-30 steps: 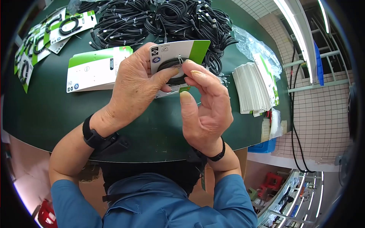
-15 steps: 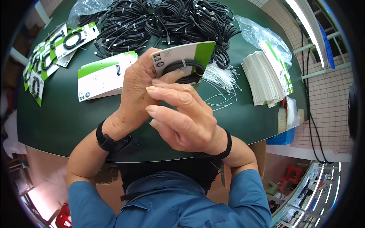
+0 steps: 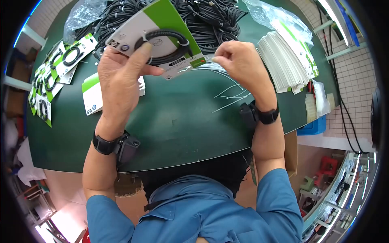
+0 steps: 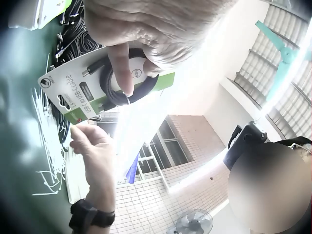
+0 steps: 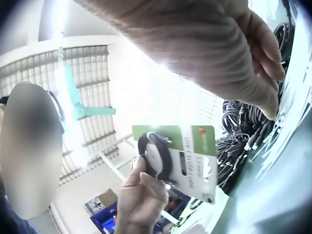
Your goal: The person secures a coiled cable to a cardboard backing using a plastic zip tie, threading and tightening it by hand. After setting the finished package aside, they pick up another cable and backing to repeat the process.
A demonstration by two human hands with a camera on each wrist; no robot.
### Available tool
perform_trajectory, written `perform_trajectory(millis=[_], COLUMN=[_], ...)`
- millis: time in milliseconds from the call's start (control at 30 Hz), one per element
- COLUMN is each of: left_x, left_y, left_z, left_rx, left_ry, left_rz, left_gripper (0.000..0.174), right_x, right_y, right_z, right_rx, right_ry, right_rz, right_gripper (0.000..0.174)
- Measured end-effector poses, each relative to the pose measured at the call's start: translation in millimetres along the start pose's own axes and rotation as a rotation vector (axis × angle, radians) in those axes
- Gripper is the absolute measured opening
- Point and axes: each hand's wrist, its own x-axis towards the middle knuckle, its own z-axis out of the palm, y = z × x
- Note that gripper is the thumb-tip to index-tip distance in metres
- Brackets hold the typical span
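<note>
My left hand (image 3: pixel 121 77) grips a green-and-white USB-C cable card (image 3: pixel 164 18), thumb pressing on the coiled black cable (image 3: pixel 178 52) tied to its front. In the left wrist view the card (image 4: pixel 80 97) is tilted, the cable's plug ends showing. My right hand (image 3: pixel 247 60) is bent low at the white cable ties (image 3: pixel 229 75), right of the card, with curled fingers. Its fingertips are near the ties (image 5: pixel 297 92) in the right wrist view; I cannot tell whether they pinch one. Under the left hand lies a pile of blank cards (image 3: pixel 92 95).
Black cables (image 3: pixel 214 24) are heaped at the back of the green table (image 3: pixel 174 129). Finished cable cards (image 3: pixel 73 56) overlap at the left. A thick stack of cards (image 3: pixel 283 60) stands at the right, with clear plastic bags (image 3: pixel 279 14) behind it.
My right hand has left the card and left hand and moved right to the cable ties. The left hand has moved left, raising and turning the card with its cable.
</note>
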Motion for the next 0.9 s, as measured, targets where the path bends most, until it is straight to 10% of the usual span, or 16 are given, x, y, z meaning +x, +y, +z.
perform_trajectory(millis=[900], left_x=[-5], left_y=[-13], left_z=[-3], left_rx=[0.028], left_ry=[-0.031], left_rz=[0.043], left_gripper=[0.035], right_x=[-4], right_y=[23], right_z=[46], right_rx=[-0.22], right_ry=[-0.047], right_rz=[-0.153], right_gripper=[0.008])
